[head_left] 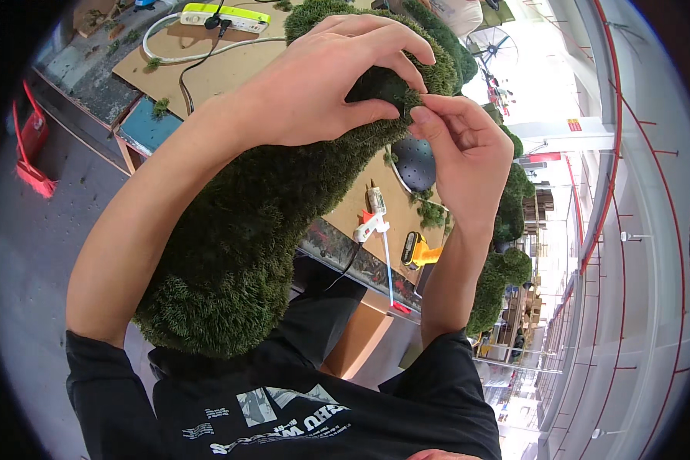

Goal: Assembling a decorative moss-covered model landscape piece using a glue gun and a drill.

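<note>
A large, bushy form covered in dark green artificial greenery (230, 253) stretches from my lap up across the table. Over its upper part arches my left hand (322, 88), fingers bent, with thumb and forefinger gripping either side of a bit of the greenery. Close against those fingertips, my right hand (464, 142) pinches thumb and forefinger together on a small green tuft (412, 100). The tuft is mostly hidden by the fingers, and I cannot tell whether it is loose or attached to the form.
On the brown board lie a white glue gun (372, 218), a yellow-and-black power tool (420, 251) and a dark perforated dome (415, 164). A power strip (226, 18) with cables sits at the far left. A red dustpan (32, 142) stands on the floor at left.
</note>
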Demonstrator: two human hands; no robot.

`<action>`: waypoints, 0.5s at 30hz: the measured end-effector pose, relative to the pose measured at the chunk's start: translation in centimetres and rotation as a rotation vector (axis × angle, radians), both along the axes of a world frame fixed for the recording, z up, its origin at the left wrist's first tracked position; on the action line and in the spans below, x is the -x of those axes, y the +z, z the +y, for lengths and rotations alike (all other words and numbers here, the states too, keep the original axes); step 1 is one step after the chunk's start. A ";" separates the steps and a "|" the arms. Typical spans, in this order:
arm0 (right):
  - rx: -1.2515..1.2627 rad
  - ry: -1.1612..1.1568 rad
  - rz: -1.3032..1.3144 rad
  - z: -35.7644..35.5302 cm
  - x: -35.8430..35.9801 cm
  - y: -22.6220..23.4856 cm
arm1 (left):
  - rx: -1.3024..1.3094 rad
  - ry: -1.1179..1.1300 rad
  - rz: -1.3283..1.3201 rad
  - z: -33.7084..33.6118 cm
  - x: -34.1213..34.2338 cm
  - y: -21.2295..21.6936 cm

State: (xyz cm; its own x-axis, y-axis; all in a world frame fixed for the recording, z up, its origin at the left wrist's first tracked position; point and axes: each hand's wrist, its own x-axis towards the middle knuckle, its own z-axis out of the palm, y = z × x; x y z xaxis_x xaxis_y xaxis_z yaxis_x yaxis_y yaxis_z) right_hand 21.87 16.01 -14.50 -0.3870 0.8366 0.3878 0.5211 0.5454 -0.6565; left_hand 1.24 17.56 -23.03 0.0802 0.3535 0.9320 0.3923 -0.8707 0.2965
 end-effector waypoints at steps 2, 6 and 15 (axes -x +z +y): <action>-0.015 -0.007 -0.014 0.0 0.1 0.1 | 0.002 -0.010 -0.022 -0.1 0.2 0.3; -0.039 -0.017 0.004 0.1 0.3 -0.2 | 0.125 -0.140 0.082 -0.3 1.1 0.9; -0.101 -0.053 -0.053 0.3 0.2 -0.4 | 0.134 -0.151 0.087 -0.6 1.3 1.0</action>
